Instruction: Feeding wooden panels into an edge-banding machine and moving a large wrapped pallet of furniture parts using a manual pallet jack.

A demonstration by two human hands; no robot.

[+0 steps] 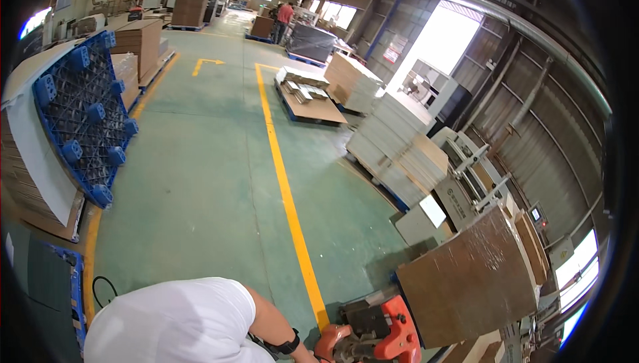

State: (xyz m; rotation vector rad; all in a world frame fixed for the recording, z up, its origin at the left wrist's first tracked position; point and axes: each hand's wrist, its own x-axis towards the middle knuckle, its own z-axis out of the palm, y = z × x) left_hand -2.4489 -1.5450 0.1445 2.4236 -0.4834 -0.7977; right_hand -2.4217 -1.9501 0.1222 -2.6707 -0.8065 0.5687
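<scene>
L arm [269, 326] bare, white short sleeve, reaching fwd-right; black band on wrist; hands out of view.

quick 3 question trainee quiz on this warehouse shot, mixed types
1. True or false: the blue plastic pallet lies flat on the floor.
2. What colour is the pallet jack near the person's arm? A green, B orange, C white
3. Fill in: the floor line running up the aisle is ____.

Key: 1 false, it stands on edge against a stack at the left. 2 B. 3 yellow. The person's hands are out of view at the lower edge.
</scene>
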